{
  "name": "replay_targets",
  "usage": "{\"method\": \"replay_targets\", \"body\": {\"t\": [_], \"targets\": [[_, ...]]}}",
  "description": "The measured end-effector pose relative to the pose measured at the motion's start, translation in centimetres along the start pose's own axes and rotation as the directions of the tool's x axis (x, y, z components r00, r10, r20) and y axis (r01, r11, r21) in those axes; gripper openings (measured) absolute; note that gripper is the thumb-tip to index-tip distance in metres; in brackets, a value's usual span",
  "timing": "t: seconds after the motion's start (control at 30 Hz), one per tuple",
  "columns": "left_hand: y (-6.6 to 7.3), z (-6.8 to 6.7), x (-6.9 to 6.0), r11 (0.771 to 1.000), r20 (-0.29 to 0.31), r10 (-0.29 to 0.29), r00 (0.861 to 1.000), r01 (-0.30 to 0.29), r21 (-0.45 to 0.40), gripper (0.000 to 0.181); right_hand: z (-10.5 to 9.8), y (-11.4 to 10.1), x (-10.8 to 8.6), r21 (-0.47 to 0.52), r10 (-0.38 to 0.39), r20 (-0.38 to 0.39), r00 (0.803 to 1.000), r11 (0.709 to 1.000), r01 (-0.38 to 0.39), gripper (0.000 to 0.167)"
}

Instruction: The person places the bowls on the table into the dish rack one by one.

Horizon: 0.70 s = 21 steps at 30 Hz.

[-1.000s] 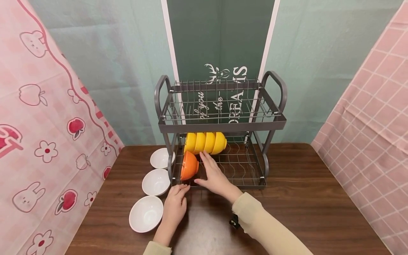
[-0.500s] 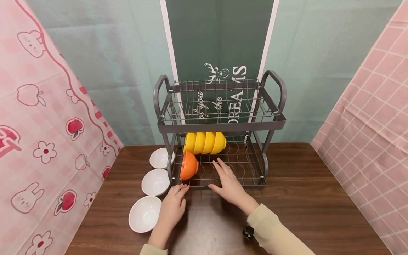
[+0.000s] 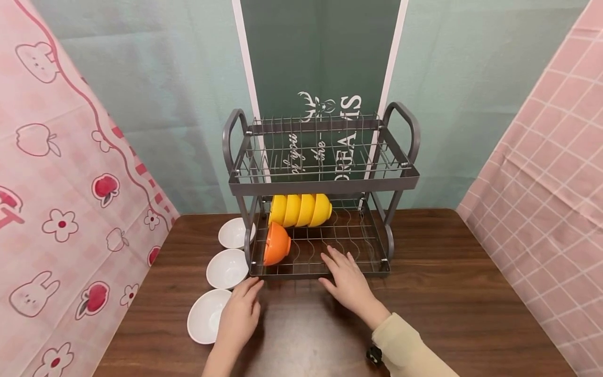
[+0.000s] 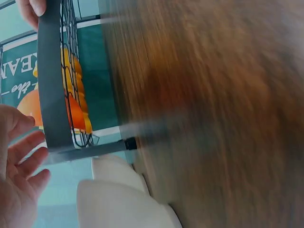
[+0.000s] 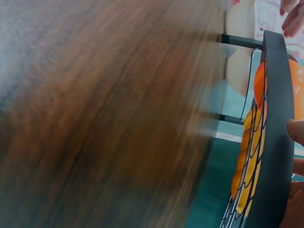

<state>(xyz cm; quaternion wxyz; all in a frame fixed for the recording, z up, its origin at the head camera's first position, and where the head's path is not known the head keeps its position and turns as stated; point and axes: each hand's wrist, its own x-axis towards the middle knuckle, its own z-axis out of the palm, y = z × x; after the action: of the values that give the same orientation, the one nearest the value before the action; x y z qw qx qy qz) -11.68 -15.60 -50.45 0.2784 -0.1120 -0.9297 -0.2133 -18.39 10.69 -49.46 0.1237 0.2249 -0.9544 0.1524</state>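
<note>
An orange bowl (image 3: 277,245) stands on its side at the front left of the dish rack's lower tier. Behind it, several yellow bowls (image 3: 301,210) lie nested in a row on their sides. My right hand (image 3: 349,284) reaches over the lower tier's front edge, right of the orange bowl, fingers spread and holding nothing. Just off the rack's front left corner is my left hand (image 3: 239,313), its fingers loosely bent around nothing. It partly covers the nearest white bowl (image 3: 203,317). In the left wrist view, the left hand (image 4: 21,166) appears beside the rack's dark rim (image 4: 50,80).
The two-tier dark rack (image 3: 325,186) stands at the table's back middle, its upper tier bare wire. Left of it, a middle white bowl (image 3: 227,269) and a far white bowl (image 3: 233,233) continue the line. Wooden table (image 3: 461,293) extends to the right. Curtains surround the table.
My right hand has moved rightward and slightly back, away from the orange bowl. The left hand has drawn back a little to the left. The bowls keep their places.
</note>
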Motion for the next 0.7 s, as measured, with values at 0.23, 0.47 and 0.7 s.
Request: {"method": "replay_targets", "body": {"t": [0.23, 0.47, 0.7], "targets": [[-0.2, -1.2, -1.2, 0.965, 0.025, -0.257, 0.966, 0.256, 0.055, 0.043, 0.6, 0.0, -0.5, -0.092, -0.03, -0.013, 0.999, 0.995, 0.028, 0.051], [-0.2, -1.7, -2.7, 0.893, 0.064, -0.438, 0.897, 0.427, 0.14, 0.061, 1.1, 0.1, -0.8, -0.19, -0.095, -0.085, 0.992, 0.979, 0.077, 0.036], [-0.4, -2.1, -3.0, 0.857, 0.15, -0.502, 0.852, 0.466, 0.221, 0.061, 1.5, 0.2, -0.8, -0.22, -0.12, -0.134, 0.984, 0.972, 0.089, 0.031]]}}
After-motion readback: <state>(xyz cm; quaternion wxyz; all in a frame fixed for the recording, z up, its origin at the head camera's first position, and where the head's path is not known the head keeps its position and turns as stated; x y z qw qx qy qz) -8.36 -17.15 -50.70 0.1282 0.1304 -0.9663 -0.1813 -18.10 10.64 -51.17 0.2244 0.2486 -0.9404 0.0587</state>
